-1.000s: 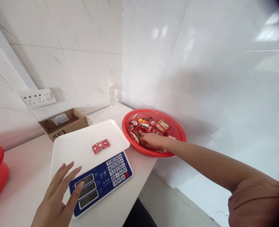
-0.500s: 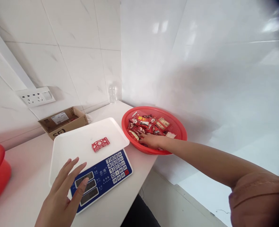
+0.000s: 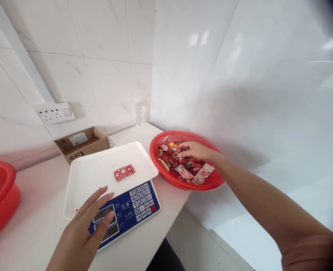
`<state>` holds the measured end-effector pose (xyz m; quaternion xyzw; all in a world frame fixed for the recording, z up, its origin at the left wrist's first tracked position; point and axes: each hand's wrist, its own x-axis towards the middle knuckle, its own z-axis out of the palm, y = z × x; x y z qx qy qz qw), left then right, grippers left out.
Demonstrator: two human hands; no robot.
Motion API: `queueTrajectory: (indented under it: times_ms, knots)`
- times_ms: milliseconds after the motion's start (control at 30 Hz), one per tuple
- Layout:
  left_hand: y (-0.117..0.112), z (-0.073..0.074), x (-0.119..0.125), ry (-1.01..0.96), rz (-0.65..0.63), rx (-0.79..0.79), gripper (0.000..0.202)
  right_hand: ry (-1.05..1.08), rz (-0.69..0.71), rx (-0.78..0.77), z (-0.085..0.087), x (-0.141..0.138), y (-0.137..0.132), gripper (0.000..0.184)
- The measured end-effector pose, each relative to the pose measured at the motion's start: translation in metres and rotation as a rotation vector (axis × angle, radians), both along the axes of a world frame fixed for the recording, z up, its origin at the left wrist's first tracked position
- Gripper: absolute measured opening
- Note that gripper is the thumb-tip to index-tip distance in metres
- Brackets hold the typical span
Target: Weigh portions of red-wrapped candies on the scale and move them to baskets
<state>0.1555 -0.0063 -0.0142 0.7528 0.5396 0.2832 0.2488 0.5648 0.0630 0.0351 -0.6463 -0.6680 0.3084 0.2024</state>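
Red packets [image 3: 170,160] lie under and around the right hand [image 3: 191,149], though I can't tell if it grips one, and a lone packet [image 3: 124,172] sits on the tray [image 3: 90,173] beyond the spread-out left hand [image 3: 85,226].

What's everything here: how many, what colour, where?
Walls: two, whitish, left and right.
Table: one, white, centre-left.
Scale: one, white and blue, on the table.
Loose packet: one, red, on the scale.
Basket: one, red, right of the scale.
Basket packets: many, mostly red, in the basket.
Tub: at least one, red, left edge.
Box: one, brown, behind the scale.
Bottle: one, clear, far table corner.
Socket panel: one, white, left wall.
Trunking: one, white, left wall.
Dark shape: one, black, below the table.
Sleeve: one, brownish, right edge.
Left hand: one, bare, over the scale.
Right hand: one, bare, at the basket packets.
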Motion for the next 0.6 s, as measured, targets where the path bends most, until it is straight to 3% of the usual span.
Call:
queueTrajectory:
  times_ms: [100,167,333,467,600]
  knots:
    - [-0.001,0.019,0.025,-0.198,-0.033,-0.203,0.041,0.393,-0.064,0.043,0.01,-0.026,0.0,0.027]
    - [0.001,0.031,0.042,-0.427,-0.059,-0.334,0.044,0.56,-0.006,0.03,0.017,-0.056,0.002,0.024]
    - [0.022,0.049,0.069,-0.932,-0.14,-0.536,0.067,0.65,0.243,-0.048,0.027,-0.149,0.008,0.022]
    - [0.04,0.052,0.06,-1.188,-0.002,-0.545,0.038,0.696,0.363,-0.094,0.021,-0.201,0.015,0.024]
    - [0.049,0.048,0.032,-1.132,0.106,-0.534,0.033,0.832,0.315,-0.172,0.008,-0.221,0.027,0.028]
